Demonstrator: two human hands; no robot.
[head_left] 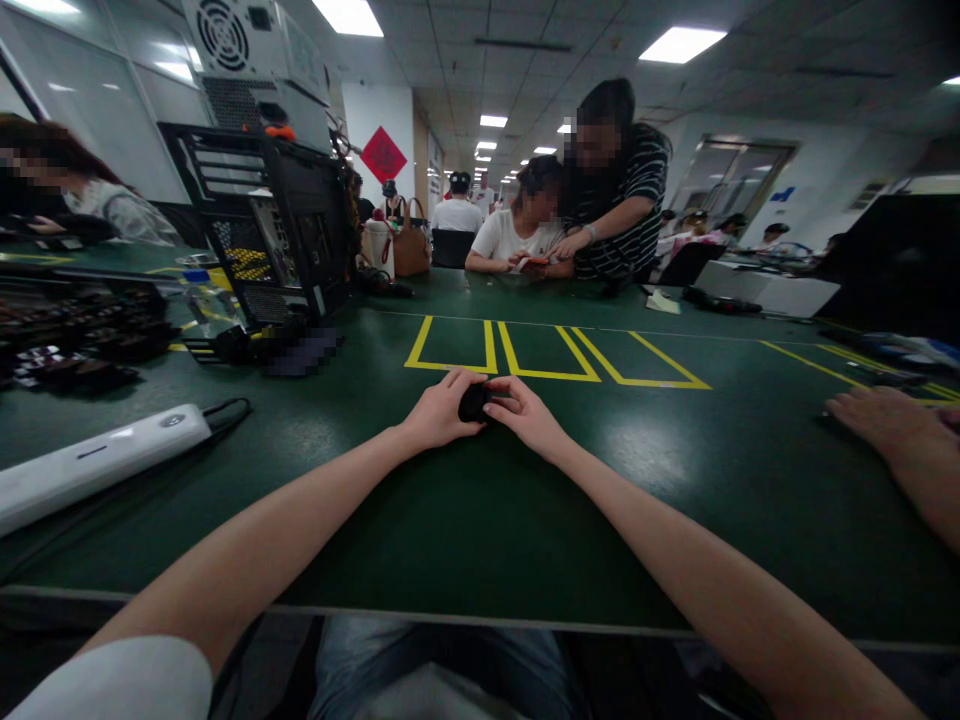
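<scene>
A small dark object (473, 402) is between my two hands above the green table (480, 530), near its middle. My left hand (444, 410) curls its fingers and thumb round the object's left side. From the right, my right hand (526, 412) pinches the object's right edge with thumb and fingertips. What the object is cannot be made out. Just beyond my hands, yellow tape outlines (544, 376) mark the table top.
A white power strip (105, 462) with a black cable lies at the left. Behind it stand a black computer case (281, 225), a clear bottle (206, 300) and piled cables (90, 325). Another person's hand (874, 415) rests at the right. Two people are across the table.
</scene>
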